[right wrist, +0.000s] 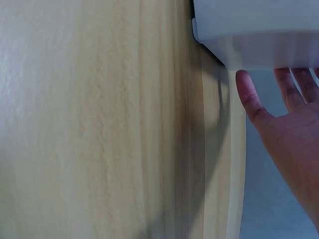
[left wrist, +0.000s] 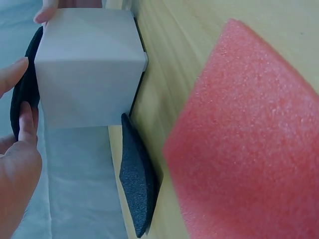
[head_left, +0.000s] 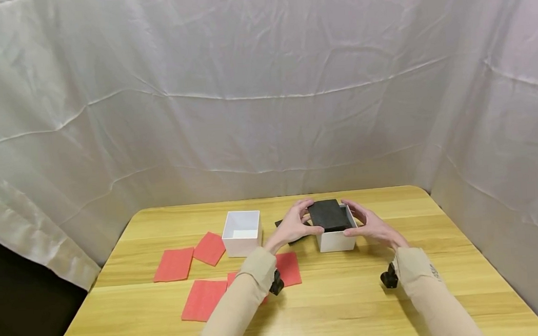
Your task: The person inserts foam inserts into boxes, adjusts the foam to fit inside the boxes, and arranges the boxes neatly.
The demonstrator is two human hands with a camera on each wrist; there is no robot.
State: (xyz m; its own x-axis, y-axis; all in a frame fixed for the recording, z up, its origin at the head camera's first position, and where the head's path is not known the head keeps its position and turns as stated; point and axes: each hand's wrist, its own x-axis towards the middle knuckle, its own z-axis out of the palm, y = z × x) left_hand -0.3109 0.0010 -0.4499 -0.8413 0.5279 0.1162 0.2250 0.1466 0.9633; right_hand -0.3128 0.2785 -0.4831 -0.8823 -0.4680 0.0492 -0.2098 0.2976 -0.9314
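In the head view, my left hand [head_left: 295, 225] grips a black foam square [head_left: 328, 214] by its edges over the opening of the right-hand white box [head_left: 335, 241]. Thumb and fingers pinch the foam at the box's rim in the left wrist view, where the sheet bows slightly. My right hand [head_left: 367, 223] holds the box from its right side, thumb at the front corner and fingers toward the back rim. Another black foam square [left wrist: 137, 181] lies on the table beside the box, partly hidden by my left hand in the head view.
A second white box [head_left: 241, 248] stands open to the left. Several red foam squares [head_left: 174, 265] are spread over the left and middle of the wooden table [head_left: 347, 307], some partly under my left forearm. Pale curtains [head_left: 265, 111] hang behind and beside the table.
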